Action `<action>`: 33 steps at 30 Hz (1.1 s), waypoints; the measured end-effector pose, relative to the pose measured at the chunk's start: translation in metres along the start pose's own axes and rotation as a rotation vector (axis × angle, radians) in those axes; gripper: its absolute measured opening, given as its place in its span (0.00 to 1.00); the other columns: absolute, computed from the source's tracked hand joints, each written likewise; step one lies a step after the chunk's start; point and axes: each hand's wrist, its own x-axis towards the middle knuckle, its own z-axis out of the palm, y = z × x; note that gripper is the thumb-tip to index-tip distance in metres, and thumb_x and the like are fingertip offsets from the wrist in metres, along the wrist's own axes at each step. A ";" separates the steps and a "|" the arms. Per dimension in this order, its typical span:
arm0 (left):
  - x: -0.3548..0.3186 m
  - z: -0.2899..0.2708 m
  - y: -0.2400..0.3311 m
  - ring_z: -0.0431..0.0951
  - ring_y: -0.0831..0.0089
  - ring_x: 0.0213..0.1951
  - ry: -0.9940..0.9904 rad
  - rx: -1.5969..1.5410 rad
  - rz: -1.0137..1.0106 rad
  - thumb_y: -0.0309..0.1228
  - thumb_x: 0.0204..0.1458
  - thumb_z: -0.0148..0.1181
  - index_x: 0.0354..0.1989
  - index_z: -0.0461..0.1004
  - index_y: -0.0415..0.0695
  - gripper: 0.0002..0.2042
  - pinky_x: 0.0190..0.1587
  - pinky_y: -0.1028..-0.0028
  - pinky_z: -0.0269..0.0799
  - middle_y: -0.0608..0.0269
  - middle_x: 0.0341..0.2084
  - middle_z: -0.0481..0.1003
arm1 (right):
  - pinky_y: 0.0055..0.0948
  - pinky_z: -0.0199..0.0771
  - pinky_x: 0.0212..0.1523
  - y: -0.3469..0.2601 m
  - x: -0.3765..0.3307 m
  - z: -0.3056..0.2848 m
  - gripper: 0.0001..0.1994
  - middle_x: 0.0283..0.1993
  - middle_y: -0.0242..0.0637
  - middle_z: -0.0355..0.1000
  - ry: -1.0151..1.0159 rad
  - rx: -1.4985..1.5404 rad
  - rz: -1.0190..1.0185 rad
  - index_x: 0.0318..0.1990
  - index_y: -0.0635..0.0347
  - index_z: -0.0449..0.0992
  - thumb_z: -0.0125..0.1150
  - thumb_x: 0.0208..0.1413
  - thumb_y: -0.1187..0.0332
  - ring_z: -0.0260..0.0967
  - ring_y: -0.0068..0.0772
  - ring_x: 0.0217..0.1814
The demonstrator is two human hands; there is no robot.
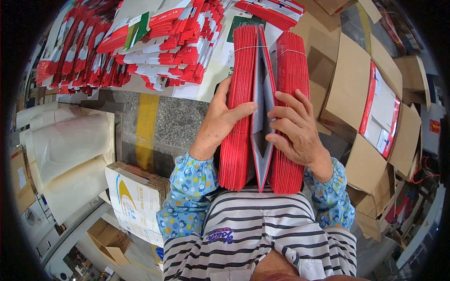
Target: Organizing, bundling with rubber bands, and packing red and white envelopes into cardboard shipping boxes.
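Note:
Two thick stacks of red folded cartons stand on edge against my striped top, side by side. My left hand (pixel 224 119) wraps the left stack (pixel 238 150), its thumb lying across the top edges. Over the right stack (pixel 288 173) reaches my right hand (pixel 297 129), with bent, spread fingers whose tips come to the gap between the stacks. In that gap a carton (pixel 259 140) gapes in a narrow V, showing its grey-white inside. A thin band (pixel 251 47) crosses the left stack near its far end; another band (pixel 291 51) crosses the right one.
Heaps of red and white folded cartons (pixel 173 56) cover the table (pixel 211 84) ahead on the left. Open cardboard boxes (pixel 344 89) stand at the right, one holding red and white cartons (pixel 379 112). By my left elbow is a white-topped cardboard stack (pixel 133 199).

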 end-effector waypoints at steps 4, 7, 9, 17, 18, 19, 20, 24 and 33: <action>0.002 0.004 0.000 0.73 0.71 0.49 -0.022 -0.003 0.003 0.30 0.50 0.66 0.63 0.56 0.35 0.34 0.52 0.72 0.71 0.56 0.50 0.71 | 0.53 0.50 0.67 -0.010 0.009 0.001 0.17 0.41 0.30 0.68 -0.036 -0.038 0.011 0.43 0.45 0.80 0.64 0.50 0.49 0.61 0.42 0.60; 0.002 0.006 0.000 0.73 0.71 0.49 -0.022 -0.024 0.001 0.31 0.50 0.66 0.63 0.56 0.35 0.34 0.51 0.72 0.71 0.56 0.50 0.70 | 0.51 0.48 0.69 -0.008 0.008 0.000 0.21 0.39 0.31 0.68 -0.035 -0.047 -0.006 0.50 0.41 0.80 0.58 0.52 0.44 0.62 0.42 0.59; 0.003 0.004 -0.004 0.73 0.71 0.50 -0.016 -0.016 0.003 0.31 0.50 0.66 0.63 0.56 0.35 0.34 0.52 0.72 0.71 0.56 0.50 0.70 | 0.51 0.48 0.69 -0.008 0.007 0.001 0.21 0.39 0.31 0.68 -0.032 -0.043 -0.009 0.49 0.41 0.80 0.58 0.52 0.45 0.62 0.42 0.59; 0.005 0.006 -0.007 0.71 0.69 0.53 -0.013 0.029 0.045 0.34 0.50 0.66 0.64 0.57 0.35 0.34 0.56 0.71 0.68 0.54 0.53 0.68 | 0.52 0.50 0.67 -0.006 0.007 0.003 0.17 0.42 0.29 0.69 -0.003 -0.018 -0.007 0.42 0.44 0.80 0.64 0.48 0.49 0.62 0.41 0.59; 0.005 0.005 -0.008 0.71 0.69 0.53 -0.013 0.028 0.045 0.34 0.50 0.66 0.64 0.57 0.35 0.34 0.56 0.71 0.68 0.54 0.53 0.68 | 0.52 0.50 0.67 -0.006 0.008 0.002 0.17 0.42 0.29 0.69 -0.004 -0.018 -0.008 0.42 0.44 0.80 0.64 0.48 0.49 0.62 0.41 0.59; 0.006 0.004 -0.009 0.70 0.69 0.53 -0.008 0.057 0.043 0.34 0.51 0.65 0.63 0.57 0.35 0.34 0.56 0.70 0.67 0.54 0.53 0.68 | 0.52 0.51 0.67 -0.007 0.008 0.002 0.16 0.42 0.29 0.69 0.001 -0.014 -0.006 0.40 0.45 0.80 0.65 0.48 0.49 0.62 0.41 0.60; 0.006 0.003 -0.009 0.70 0.69 0.53 -0.003 0.085 0.040 0.34 0.51 0.65 0.63 0.57 0.35 0.33 0.57 0.70 0.66 0.54 0.53 0.68 | 0.52 0.51 0.67 -0.007 0.008 0.002 0.15 0.42 0.30 0.69 0.004 -0.010 -0.005 0.39 0.46 0.80 0.65 0.48 0.50 0.62 0.41 0.60; 0.005 0.000 -0.010 0.71 0.72 0.54 -0.009 0.077 0.040 0.29 0.53 0.63 0.65 0.55 0.37 0.33 0.57 0.72 0.67 0.56 0.54 0.69 | 0.53 0.51 0.66 -0.007 0.008 0.000 0.14 0.43 0.31 0.69 0.008 -0.008 0.002 0.35 0.49 0.78 0.65 0.49 0.51 0.62 0.43 0.61; 0.005 -0.002 -0.008 0.72 0.72 0.52 -0.024 0.086 0.019 0.28 0.50 0.65 0.64 0.56 0.36 0.34 0.54 0.73 0.69 0.56 0.52 0.70 | 0.53 0.53 0.66 -0.006 0.016 -0.001 0.18 0.40 0.31 0.68 -0.032 -0.053 -0.042 0.42 0.46 0.79 0.64 0.48 0.48 0.62 0.44 0.60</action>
